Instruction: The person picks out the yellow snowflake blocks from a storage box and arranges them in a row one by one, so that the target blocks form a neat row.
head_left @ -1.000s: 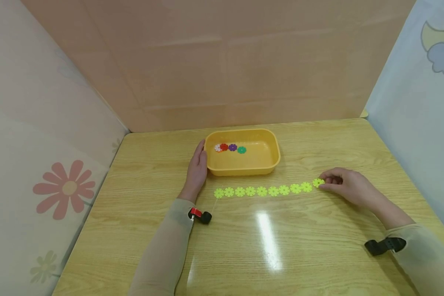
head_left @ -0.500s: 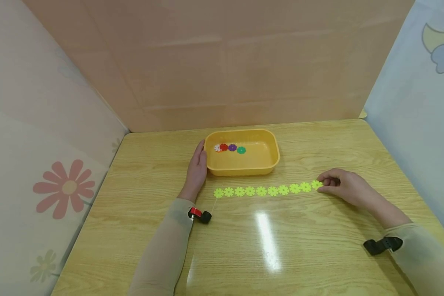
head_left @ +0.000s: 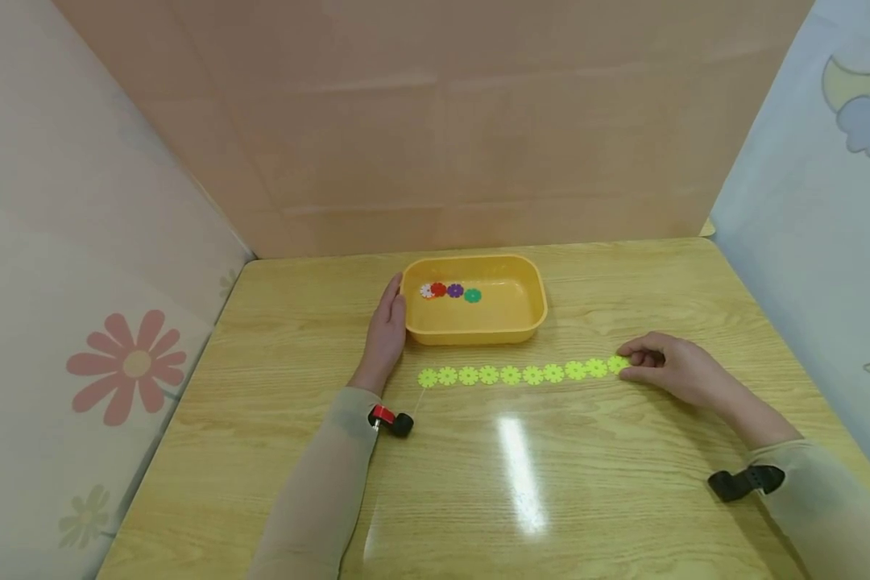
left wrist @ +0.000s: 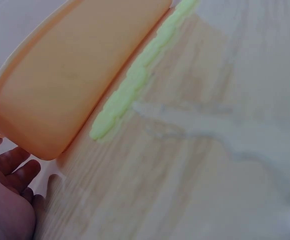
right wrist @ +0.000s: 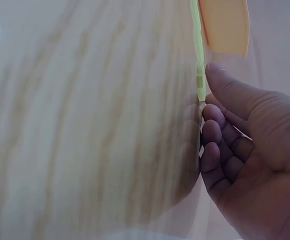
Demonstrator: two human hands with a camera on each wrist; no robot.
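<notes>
Yellow-green notched flower-shaped plastic discs (head_left: 510, 375) form a long row across the table, in front of the yellow tray (head_left: 478, 337). At the row's right end, my right hand (head_left: 674, 366) pinches the last disc (head_left: 615, 366) between thumb and index finger. The right wrist view shows the thumb (right wrist: 225, 85) at the disc's edge, with the other fingers curled below. My left hand (head_left: 387, 330) rests against the tray's left side, its fingers extended along the wall. In the left wrist view, the row (left wrist: 130, 85) runs close beside the tray.
Inside the tray lie a white disc (head_left: 426, 291), a red disc (head_left: 438, 289), a purple disc (head_left: 455, 291) and a green disc (head_left: 473, 296). The wooden table (head_left: 609, 499) is bounded by a plain back panel (head_left: 435, 129) and patterned side panels.
My right hand has shifted slightly left and toward me, bringing the end disc from a raised angle down into line with the row. The left hand stays at the tray.
</notes>
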